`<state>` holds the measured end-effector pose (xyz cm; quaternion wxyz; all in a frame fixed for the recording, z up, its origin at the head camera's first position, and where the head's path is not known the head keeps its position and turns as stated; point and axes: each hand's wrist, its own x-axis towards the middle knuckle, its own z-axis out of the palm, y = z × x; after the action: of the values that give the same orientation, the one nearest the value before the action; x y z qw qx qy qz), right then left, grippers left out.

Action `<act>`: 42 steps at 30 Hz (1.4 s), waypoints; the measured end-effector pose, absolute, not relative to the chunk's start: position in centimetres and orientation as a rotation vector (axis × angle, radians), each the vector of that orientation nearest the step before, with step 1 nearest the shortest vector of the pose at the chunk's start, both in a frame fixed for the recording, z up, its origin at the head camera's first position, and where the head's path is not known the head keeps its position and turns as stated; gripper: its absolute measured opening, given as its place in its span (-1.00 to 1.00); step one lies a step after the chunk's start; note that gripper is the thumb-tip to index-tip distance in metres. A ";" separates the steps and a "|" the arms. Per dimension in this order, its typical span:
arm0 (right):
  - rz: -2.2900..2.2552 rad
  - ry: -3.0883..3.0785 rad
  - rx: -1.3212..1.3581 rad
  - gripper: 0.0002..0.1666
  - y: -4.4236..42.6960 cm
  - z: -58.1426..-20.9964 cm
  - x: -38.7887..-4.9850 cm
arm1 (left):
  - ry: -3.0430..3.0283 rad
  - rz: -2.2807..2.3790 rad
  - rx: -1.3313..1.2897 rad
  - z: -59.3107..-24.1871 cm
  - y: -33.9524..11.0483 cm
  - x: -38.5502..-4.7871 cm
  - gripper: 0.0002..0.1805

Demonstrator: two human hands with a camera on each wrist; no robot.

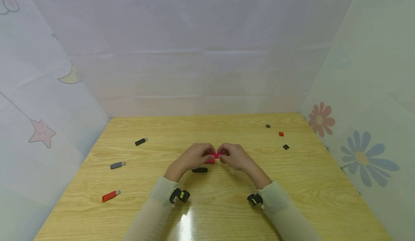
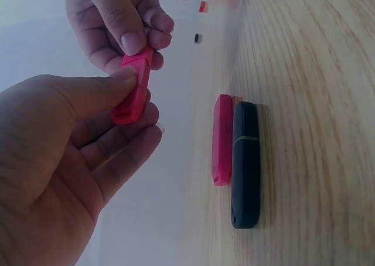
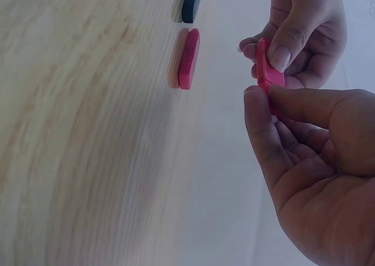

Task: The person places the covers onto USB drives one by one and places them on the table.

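Note:
Above the middle of the table, my left hand (image 1: 193,157) pinches the body of a pink USB stick (image 2: 136,96) between thumb and fingers. At the other end of this stick, the thumb and fingertips of my right hand (image 1: 238,157) pinch its cap (image 3: 274,97). Cap and body meet in line in the left wrist view; whether the cap sits fully home I cannot tell. Below the hands a second pink USB stick (image 2: 222,140) lies on the wood beside a black capped USB stick (image 2: 246,172).
On the left of the table (image 1: 227,215) lie uncapped USB sticks: black (image 1: 141,141), grey (image 1: 116,165) and red (image 1: 109,196). Loose caps lie at the far right: grey (image 1: 268,126), red (image 1: 281,134) and black (image 1: 286,147). Hanging sheets (image 1: 204,71) enclose the back and sides.

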<state>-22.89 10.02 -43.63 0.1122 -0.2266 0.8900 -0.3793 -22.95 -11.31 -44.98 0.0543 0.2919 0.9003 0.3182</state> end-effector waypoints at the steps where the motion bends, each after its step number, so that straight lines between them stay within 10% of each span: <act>1: -1.110 2.616 -0.665 -0.89 10.0 -43.6 -22.9 | 2.734 0.966 0.884 -45.0 -11.3 -22.9 -0.86; 42: -0.937 2.830 -0.688 -0.82 7.4 -44.3 -24.0 | 2.689 1.061 0.754 -44.9 -12.0 -24.7 -0.87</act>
<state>-23.96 7.38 -44.35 0.0412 -0.2246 0.9242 -0.3060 -24.66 -12.03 -44.94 0.0772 0.2516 0.8974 0.3541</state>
